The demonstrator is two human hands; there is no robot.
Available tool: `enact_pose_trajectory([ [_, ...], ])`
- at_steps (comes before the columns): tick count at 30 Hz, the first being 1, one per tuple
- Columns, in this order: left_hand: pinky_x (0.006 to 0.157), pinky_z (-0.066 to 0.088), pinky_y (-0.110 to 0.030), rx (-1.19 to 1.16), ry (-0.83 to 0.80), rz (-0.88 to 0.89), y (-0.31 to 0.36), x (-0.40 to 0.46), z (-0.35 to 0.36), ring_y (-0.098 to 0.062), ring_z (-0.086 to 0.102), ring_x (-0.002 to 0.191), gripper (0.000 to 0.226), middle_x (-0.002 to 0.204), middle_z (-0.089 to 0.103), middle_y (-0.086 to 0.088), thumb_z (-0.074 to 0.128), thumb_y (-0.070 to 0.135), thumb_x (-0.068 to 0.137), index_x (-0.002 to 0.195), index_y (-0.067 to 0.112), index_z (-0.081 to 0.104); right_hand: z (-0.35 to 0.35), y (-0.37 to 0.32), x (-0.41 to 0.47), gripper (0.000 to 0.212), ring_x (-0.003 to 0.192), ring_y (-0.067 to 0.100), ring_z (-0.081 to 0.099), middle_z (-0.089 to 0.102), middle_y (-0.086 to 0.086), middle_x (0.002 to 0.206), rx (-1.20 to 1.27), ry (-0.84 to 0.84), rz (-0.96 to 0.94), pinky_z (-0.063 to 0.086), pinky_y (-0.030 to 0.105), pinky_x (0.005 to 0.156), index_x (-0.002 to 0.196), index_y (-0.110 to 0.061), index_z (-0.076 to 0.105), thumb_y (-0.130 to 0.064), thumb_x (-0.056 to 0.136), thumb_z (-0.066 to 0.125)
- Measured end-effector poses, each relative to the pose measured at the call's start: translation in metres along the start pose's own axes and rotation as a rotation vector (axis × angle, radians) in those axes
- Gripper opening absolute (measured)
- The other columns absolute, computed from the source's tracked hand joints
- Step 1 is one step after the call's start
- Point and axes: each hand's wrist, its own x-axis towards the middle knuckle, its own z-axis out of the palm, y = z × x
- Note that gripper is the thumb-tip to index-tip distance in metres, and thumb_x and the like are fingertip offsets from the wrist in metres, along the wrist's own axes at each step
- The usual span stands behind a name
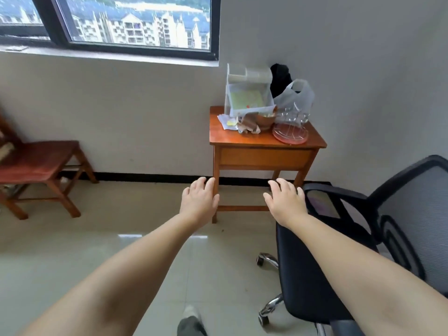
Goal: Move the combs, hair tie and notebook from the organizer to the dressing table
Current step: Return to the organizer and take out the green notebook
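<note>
A clear plastic organizer [249,93] stands at the back of a small wooden dressing table [242,139] in the corner. A pale green notebook [246,99] lies in its lower tray. Combs and a hair tie are too small or hidden to make out. My left hand [200,201] and my right hand [284,200] are stretched out in front of me, palms down, fingers apart, holding nothing. Both hands are well short of the table, over the floor before it.
On the table also sit crumpled papers [229,122], a brown bowl [265,120], a white plastic bag [297,97] and a pink-based wire rack [291,134]. A black office chair [363,238] stands at my right, a wooden chair [38,166] at the left wall.
</note>
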Motion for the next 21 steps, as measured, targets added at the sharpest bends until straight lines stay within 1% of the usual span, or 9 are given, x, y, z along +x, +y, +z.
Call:
enact_pose_trajectory([
  [4,0.108,0.029,-0.041,-0.005,0.017,0.049,-0.011,0.118,0.015,-0.026,0.033,0.134,0.052,0.145,0.036,-0.008,0.037,0.036,0.092,0.14,0.018,0.028,0.012,-0.008,0.115,0.05,0.14,0.025,0.027,0.032,0.007,0.152,0.043,-0.014,0.027,0.022,0.049,0.115,0.141,-0.021,0.031,-0.043,0.097,0.028],
  [8,0.106,0.032,-0.043,-0.007,0.016,0.112,-0.015,0.249,0.011,-0.028,0.036,0.132,0.051,0.143,0.038,-0.008,0.038,0.035,0.091,0.139,0.019,0.029,0.009,-0.01,0.231,0.05,0.137,0.025,0.031,0.033,0.007,0.15,0.1,0.009,0.11,0.026,0.047,0.112,0.141,-0.02,0.031,-0.043,0.097,0.027],
  [10,0.104,0.033,-0.042,-0.01,0.022,0.148,-0.012,0.309,0.004,-0.028,0.036,0.131,0.051,0.143,0.038,-0.008,0.038,0.033,0.091,0.139,0.019,0.028,-0.002,-0.007,0.285,0.049,0.133,0.027,0.036,0.037,0.009,0.147,0.158,0.039,0.128,0.032,0.045,0.106,0.139,-0.017,0.033,-0.041,0.097,0.028],
  [12,0.102,0.035,-0.041,-0.029,-0.003,0.159,-0.007,0.358,0.001,-0.029,0.037,0.13,0.053,0.143,0.039,-0.008,0.039,0.031,0.09,0.14,0.019,0.027,-0.012,-0.004,0.332,0.048,0.129,0.03,0.041,0.04,0.011,0.143,0.26,0.033,0.143,0.039,0.043,0.098,0.138,-0.014,0.035,-0.039,0.097,0.03],
  [14,0.099,0.037,-0.041,-0.044,-0.023,0.16,-0.001,0.401,0.006,-0.03,0.04,0.127,0.055,0.141,0.042,-0.01,0.041,0.03,0.09,0.141,0.018,0.025,-0.017,0.002,0.379,0.046,0.124,0.033,0.045,0.041,0.014,0.142,0.325,0.03,0.147,0.042,0.042,0.091,0.137,-0.013,0.036,-0.036,0.097,0.031],
  [17,0.091,0.043,-0.043,-0.134,-0.004,0.064,0.009,0.458,0.019,-0.031,0.048,0.119,0.054,0.134,0.05,-0.011,0.045,0.033,0.09,0.138,0.015,0.027,-0.021,0.014,0.451,0.045,0.122,0.035,0.046,0.039,0.016,0.143,0.366,0.032,0.16,0.043,0.042,0.089,0.138,-0.01,0.034,-0.028,0.097,0.032],
  [19,0.084,0.048,-0.043,-0.182,-0.011,-0.024,0.012,0.491,0.031,-0.031,0.052,0.113,0.049,0.128,0.054,-0.01,0.051,0.033,0.089,0.13,0.014,0.033,-0.022,0.02,0.498,0.047,0.125,0.037,0.044,0.035,0.018,0.145,0.379,0.024,0.154,0.041,0.043,0.094,0.141,-0.009,0.03,-0.022,0.096,0.032],
  [21,0.077,0.049,-0.041,-0.218,-0.038,-0.088,0.013,0.52,0.042,-0.029,0.055,0.109,0.046,0.124,0.056,-0.008,0.056,0.033,0.086,0.124,0.014,0.038,-0.02,0.024,0.541,0.048,0.127,0.036,0.041,0.032,0.018,0.146,0.39,-0.006,0.166,0.039,0.045,0.099,0.143,-0.008,0.027,-0.019,0.096,0.032],
])
